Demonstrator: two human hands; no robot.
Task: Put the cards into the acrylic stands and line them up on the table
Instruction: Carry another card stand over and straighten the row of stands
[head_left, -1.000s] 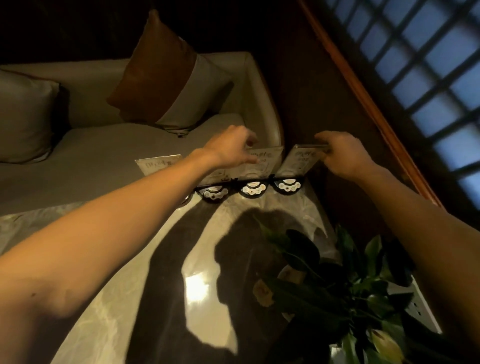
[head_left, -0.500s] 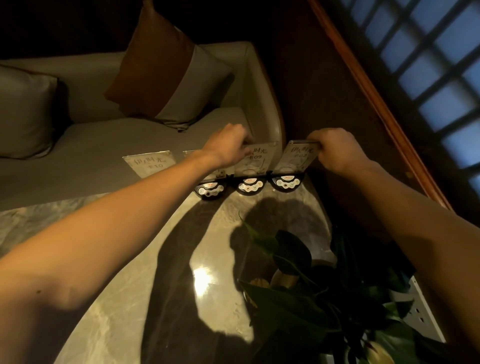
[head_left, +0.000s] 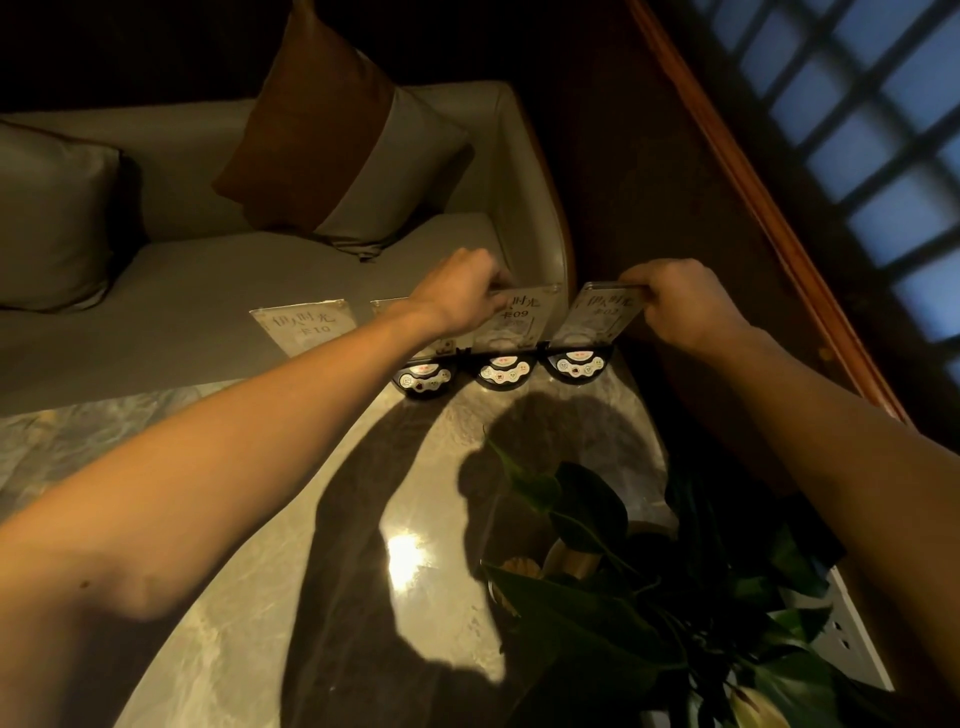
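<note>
Head view, dim and warm-lit: polished marble table (head_left: 291, 519) with a bright lamp glare and the shadow of head and arms across it. Beyond the far edge, a grey sofa (head_left: 208, 291) with a brown-and-grey cushion (head_left: 332, 130) and a plain grey cushion (head_left: 47, 218). Off to the right of the right hand, a wooden window frame (head_left: 769, 208) with blue-lit lattice panes. Near and below the right forearm, a leafy potted plant (head_left: 623, 587) and a white power strip (head_left: 852, 644).

Four acrylic stands in a row along the far table edge. Left hand (head_left: 457, 296) closed over the top edge of the 09 stand (head_left: 524, 322), fingers curled behind it. Right hand (head_left: 680, 301) clamped on the top right corner of the end stand (head_left: 597, 317), just right of the 09 stand. Well to the left of the left hand, the 10 stand (head_left: 306, 327) upright and untouched. Under the left wrist, a fourth stand (head_left: 389, 306), mostly hidden.

Black call-button bases (head_left: 501, 371) at the feet of three stands, button labels too small to read. End-stand number partly covered by the thumb, unclear. Base of the 10 stand hidden behind the left forearm. Plant pot lost in shadow; power strip cut off by the leaves.
</note>
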